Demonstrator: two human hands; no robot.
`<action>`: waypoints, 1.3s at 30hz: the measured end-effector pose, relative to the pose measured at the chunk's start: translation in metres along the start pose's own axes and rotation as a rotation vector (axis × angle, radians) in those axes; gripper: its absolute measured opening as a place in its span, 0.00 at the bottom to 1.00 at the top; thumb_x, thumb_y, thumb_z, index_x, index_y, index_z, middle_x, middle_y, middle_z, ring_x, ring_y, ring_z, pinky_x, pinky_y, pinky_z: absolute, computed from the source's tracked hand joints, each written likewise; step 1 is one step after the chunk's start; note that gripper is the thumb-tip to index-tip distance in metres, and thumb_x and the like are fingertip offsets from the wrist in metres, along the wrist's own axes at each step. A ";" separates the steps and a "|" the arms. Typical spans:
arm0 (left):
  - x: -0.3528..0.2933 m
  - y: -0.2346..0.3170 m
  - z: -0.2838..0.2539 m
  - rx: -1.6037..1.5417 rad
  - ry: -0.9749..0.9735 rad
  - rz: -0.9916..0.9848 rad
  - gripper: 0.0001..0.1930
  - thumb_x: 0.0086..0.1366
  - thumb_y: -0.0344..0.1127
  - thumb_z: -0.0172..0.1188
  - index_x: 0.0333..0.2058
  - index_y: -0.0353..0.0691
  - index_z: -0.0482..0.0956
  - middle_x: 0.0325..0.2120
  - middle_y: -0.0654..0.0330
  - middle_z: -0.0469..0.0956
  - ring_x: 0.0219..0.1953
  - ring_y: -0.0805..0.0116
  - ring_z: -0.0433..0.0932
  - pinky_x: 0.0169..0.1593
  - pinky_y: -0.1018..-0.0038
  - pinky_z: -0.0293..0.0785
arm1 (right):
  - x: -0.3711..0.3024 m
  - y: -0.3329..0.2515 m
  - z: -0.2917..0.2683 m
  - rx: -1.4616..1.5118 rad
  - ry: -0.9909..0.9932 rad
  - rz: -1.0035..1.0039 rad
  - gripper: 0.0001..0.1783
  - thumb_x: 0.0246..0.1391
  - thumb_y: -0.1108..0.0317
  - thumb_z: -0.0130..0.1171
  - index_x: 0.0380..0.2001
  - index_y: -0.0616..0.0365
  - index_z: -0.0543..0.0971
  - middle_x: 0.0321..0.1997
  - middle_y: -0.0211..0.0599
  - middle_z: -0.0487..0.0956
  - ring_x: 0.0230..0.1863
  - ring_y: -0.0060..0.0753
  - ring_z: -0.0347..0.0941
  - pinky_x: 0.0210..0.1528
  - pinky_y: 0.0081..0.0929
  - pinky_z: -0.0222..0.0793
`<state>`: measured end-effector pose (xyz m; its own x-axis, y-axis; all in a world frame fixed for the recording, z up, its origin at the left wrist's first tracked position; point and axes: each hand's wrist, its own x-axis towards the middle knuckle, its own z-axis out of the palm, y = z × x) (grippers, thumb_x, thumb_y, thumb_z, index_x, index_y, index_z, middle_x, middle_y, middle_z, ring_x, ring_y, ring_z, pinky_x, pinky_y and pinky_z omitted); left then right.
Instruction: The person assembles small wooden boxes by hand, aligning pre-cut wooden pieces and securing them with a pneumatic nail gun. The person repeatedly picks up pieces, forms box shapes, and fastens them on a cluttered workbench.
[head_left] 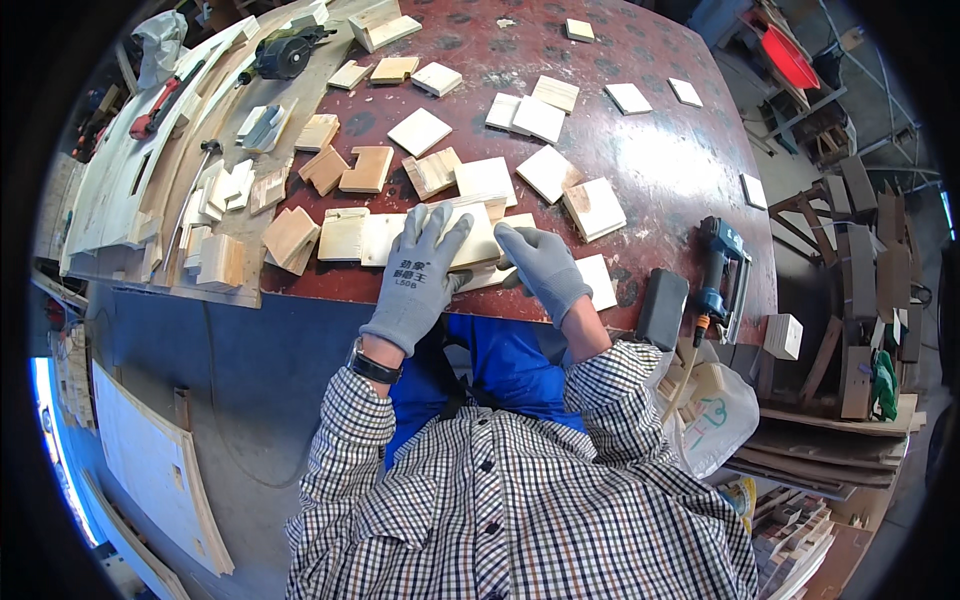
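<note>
Both my hands wear grey gloves and meet over a pale wooden block (pixel 479 243) near the table's front edge. My left hand (pixel 422 262) lays its fingers across the block's top, with the thumb by its near edge. At the block's right end, my right hand (pixel 543 262) has its fingers curled in and closed on it; their tips are partly hidden. Beneath and beside this block are other wood pieces, including a flat pale one (pixel 381 238) touching my left hand and a square one (pixel 343 234) farther left. A thicker block (pixel 594 209) lies just beyond my right hand.
Several loose wood squares are scattered over the dark red tabletop (pixel 640 160). A blue air nailer (pixel 718 275) with a hose and a dark grey case (pixel 662 308) lie at the right edge. Far left are a circular saw (pixel 284 55) and long boards (pixel 135 180). A plastic bag (pixel 722 420) hangs below right.
</note>
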<state>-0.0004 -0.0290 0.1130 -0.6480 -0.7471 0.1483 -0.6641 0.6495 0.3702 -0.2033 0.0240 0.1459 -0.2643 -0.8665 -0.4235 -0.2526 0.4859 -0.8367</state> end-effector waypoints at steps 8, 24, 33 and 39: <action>-0.001 -0.002 -0.002 -0.028 -0.012 0.003 0.44 0.63 0.36 0.72 0.76 0.55 0.61 0.76 0.53 0.58 0.78 0.40 0.53 0.77 0.50 0.56 | 0.000 0.009 0.010 0.162 -0.050 0.012 0.34 0.67 0.40 0.58 0.51 0.65 0.84 0.33 0.39 0.85 0.28 0.25 0.83 0.25 0.23 0.75; -0.001 0.001 0.003 0.188 0.064 0.107 0.46 0.55 0.31 0.74 0.73 0.50 0.66 0.73 0.52 0.61 0.76 0.42 0.56 0.78 0.47 0.54 | -0.004 0.021 0.045 0.613 0.121 -0.009 0.34 0.58 0.59 0.71 0.58 0.78 0.76 0.35 0.42 0.85 0.29 0.23 0.80 0.31 0.21 0.75; -0.003 0.028 -0.013 0.283 0.090 0.134 0.44 0.58 0.36 0.73 0.73 0.48 0.65 0.73 0.48 0.59 0.76 0.41 0.56 0.79 0.45 0.53 | -0.018 0.028 0.040 0.756 0.153 -0.061 0.31 0.56 0.62 0.71 0.57 0.75 0.78 0.33 0.33 0.84 0.28 0.18 0.77 0.29 0.17 0.72; -0.040 0.073 -0.037 0.000 0.131 0.139 0.49 0.60 0.39 0.75 0.75 0.38 0.58 0.76 0.43 0.56 0.78 0.38 0.53 0.79 0.46 0.51 | -0.062 0.034 0.012 0.789 0.175 -0.025 0.33 0.56 0.65 0.72 0.61 0.74 0.76 0.30 0.30 0.81 0.24 0.14 0.72 0.24 0.14 0.66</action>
<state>-0.0096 0.0430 0.1685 -0.6797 -0.6619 0.3160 -0.5711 0.7479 0.3382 -0.1843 0.0930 0.1393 -0.4253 -0.8141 -0.3954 0.4539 0.1861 -0.8714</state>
